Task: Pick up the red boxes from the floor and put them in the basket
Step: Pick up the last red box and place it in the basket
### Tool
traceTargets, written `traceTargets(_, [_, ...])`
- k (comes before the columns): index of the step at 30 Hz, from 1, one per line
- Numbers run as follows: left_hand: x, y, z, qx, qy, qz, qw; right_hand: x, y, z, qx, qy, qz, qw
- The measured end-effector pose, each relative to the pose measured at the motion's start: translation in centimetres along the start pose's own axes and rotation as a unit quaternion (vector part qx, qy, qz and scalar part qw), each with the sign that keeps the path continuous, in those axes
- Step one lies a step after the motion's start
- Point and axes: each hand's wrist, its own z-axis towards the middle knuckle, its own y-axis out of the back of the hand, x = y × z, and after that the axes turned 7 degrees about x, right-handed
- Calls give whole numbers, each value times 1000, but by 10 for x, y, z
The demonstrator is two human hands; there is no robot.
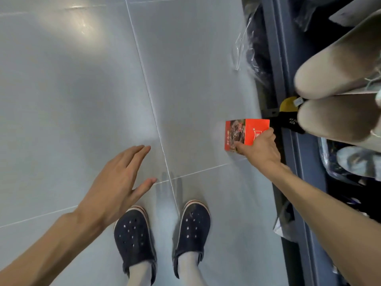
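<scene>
Fingers (pixel 240 145) of right hand (pixel 261 149) grip red box (pixel 245 134) beside shelf edge (pixel 278 65).

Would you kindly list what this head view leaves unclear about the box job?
- Basket: not seen anywhere in the head view.
- Red box: lower right corner covered by the right hand; its print is too small to read.
- Shelf contents at right: blurred, cut off by the edge.
- Other boxes: none seen on the floor.

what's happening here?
A person stands on a grey tiled floor, looking down at their feet. Their right hand grips a red box beside a dark shelf unit. The left hand is open and empty, fingers spread. No basket is in view.
</scene>
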Motion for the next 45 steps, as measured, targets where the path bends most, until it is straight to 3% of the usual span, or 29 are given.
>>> traceTargets(8, [12,32,-25,-1,21,10,1000,16,21,-15,-16,18,50,998])
traceTargets(13, [-8,119,-51,-52,30,37,998,63,90,-72,0,117,13,993])
traceTargets(18, [-49,236,-95,-124,15,74,989,137,205,-157,-14,250,-21,968])
traceTargets(27, [-129,457,-251,-247,-1,126,961,266,453,-370,-87,435,-71,893])
traceTargets(33, [-170,585,-397,-328,7,172,929,324,576,-536,-101,521,-83,843])
traceTargets(39, [-199,654,-556,-403,55,190,894,380,633,-696,-99,608,-96,782])
traceTargets(45, [-192,656,-684,-458,138,190,858,453,620,-816,-70,696,-135,702])
